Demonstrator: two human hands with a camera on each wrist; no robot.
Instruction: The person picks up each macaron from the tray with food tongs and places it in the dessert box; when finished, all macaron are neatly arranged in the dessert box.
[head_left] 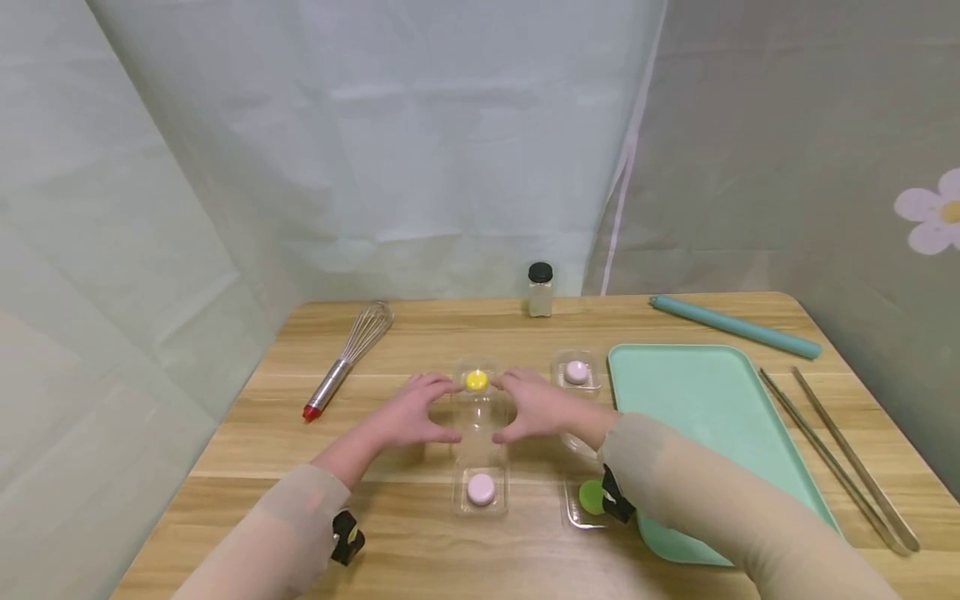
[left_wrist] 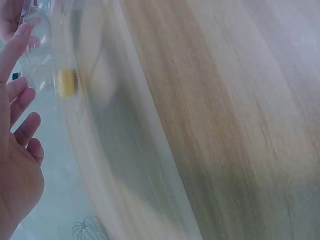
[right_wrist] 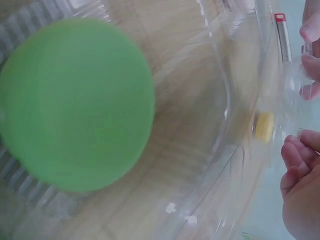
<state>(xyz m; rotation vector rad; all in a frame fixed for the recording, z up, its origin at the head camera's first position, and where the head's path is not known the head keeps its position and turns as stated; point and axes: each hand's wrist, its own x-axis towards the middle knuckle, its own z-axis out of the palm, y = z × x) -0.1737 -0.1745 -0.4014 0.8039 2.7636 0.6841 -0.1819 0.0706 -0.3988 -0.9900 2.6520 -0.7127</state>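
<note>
Both hands are at a clear plastic container holding a yellow round piece (head_left: 476,381) in its far part. My left hand (head_left: 415,410) is on the left of its clear lid (head_left: 478,429), with thumb and fingers at the edge. Opposite it, my right hand (head_left: 537,406) grips the lid's right side the same way. In the left wrist view the fingers (left_wrist: 20,47) meet clear plastic above the yellow piece. Just nearer the person, a pink round piece (head_left: 481,489) sits in another clear container. The lid's exact outline is hard to make out.
Right of the hands are clear containers with a pale pink piece (head_left: 577,372) and a green piece (head_left: 591,497), the latter below the right wrist. A mint tray (head_left: 675,367), metal tongs (head_left: 840,450), teal rod (head_left: 735,325), black-capped jar (head_left: 540,292) and whisk (head_left: 347,362) lie around.
</note>
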